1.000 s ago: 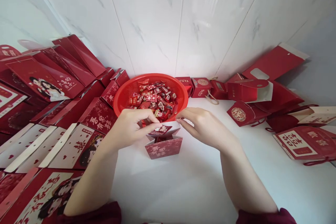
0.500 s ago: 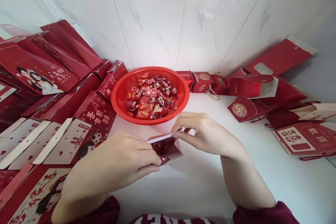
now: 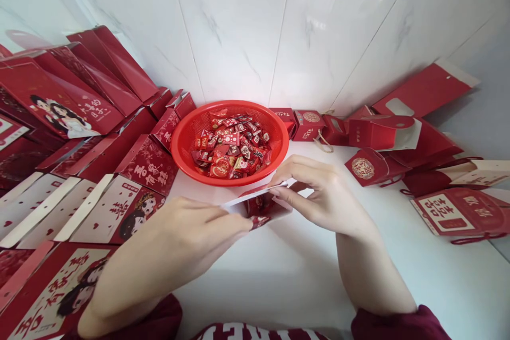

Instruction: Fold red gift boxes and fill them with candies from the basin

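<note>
A small red candy box (image 3: 283,210) with a pale inner side is held tilted over the white table, just in front of the basket. Its mouth faces me, and dark red wrapped pieces show inside. My left hand (image 3: 191,231) is closed at the box's left side. A small red patterned piece (image 3: 260,221) shows by its fingertips; whether it is a candy or part of the box, I cannot tell. My right hand (image 3: 319,191) pinches the raised white-edged flap between thumb and fingers. Beyond the box stands a red plastic basket (image 3: 181,164) with many wrapped candies (image 3: 233,146).
Rows of red and white wedding gift boxes (image 3: 115,212) crowd the left side, with taller red boxes (image 3: 64,98) behind. Small red boxes (image 3: 308,125) line the tiled wall (image 3: 239,26). More boxes, some with cords (image 3: 458,212), lie at the right of the table (image 3: 279,276).
Both hands and the box have moved slightly up and to the right, nearer the basket. The right hand still pinches the flap. The view has shifted a little.
</note>
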`<state>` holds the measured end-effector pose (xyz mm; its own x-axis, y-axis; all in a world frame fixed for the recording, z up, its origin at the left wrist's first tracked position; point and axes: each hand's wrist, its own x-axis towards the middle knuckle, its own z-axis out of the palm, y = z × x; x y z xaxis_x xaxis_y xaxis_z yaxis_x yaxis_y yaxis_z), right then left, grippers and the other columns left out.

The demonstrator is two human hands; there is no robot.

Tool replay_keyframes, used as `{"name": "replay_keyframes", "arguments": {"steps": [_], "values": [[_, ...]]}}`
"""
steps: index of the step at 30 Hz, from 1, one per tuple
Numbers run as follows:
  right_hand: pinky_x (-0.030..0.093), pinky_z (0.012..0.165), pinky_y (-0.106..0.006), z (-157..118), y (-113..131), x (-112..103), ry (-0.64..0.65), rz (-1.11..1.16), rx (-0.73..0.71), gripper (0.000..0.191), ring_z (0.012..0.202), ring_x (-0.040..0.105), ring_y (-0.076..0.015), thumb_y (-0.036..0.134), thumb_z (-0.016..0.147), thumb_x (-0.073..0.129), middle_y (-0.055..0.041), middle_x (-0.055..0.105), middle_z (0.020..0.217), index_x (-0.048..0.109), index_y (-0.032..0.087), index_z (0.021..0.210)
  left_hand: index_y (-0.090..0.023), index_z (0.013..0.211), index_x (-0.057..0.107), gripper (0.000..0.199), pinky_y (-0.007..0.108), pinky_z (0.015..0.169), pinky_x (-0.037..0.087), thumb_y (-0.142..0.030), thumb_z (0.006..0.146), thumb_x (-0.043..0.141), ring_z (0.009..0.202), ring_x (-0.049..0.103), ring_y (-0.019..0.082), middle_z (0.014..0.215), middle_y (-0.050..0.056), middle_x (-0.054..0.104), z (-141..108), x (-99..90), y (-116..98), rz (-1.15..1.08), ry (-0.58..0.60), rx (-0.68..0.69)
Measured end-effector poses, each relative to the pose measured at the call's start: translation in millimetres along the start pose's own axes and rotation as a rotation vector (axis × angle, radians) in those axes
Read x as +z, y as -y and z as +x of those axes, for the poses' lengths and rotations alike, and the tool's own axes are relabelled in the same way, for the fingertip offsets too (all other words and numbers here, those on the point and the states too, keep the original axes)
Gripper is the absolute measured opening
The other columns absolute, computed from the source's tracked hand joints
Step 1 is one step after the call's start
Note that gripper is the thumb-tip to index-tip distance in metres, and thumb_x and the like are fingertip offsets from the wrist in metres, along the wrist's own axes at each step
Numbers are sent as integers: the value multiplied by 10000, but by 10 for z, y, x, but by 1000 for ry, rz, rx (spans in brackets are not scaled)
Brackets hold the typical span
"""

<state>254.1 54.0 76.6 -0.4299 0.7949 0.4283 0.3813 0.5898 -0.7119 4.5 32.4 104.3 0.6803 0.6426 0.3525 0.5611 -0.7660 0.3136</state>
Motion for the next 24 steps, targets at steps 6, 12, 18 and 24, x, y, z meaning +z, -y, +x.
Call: {"name": "replay_keyframes", "arguments": {"steps": [6,12,18,24], "values": [[554,586,-229,28,-75,59,-77,176,94,83,778,629,-140,256,909,639,-49,652,932,686,200,948,-229,1258,550,418,355,1056,464,-298,869,686,1202,567,234,1259,80,608,181,60,47,-7,-197,72],[586,598,-245,46,-117,63,-205,430,122,88,753,631,-135,285,875,692,-27,619,877,658,204,881,-281,1464,337,860,346,1040,488,-472,755,783,1211,594,263,1385,91,556,139,-111,197,-141,-25,-148],[524,621,-252,76,-187,40,-24,185,166,156,736,632,-135,341,943,590,-10,669,841,666,211,902,-233,1247,624,438,228,754,535,-369,836,691,882,710,196,998,13,746,324,24,542,-372,341,-343],[467,713,-287,57,-132,8,287,-196,188,347,825,648,-174,529,873,633,-1,725,955,690,259,1084,-177,931,772,226,192,672,445,-327,863,617,764,673,155,838,8,753,443,184,649,-345,491,-276]]}}
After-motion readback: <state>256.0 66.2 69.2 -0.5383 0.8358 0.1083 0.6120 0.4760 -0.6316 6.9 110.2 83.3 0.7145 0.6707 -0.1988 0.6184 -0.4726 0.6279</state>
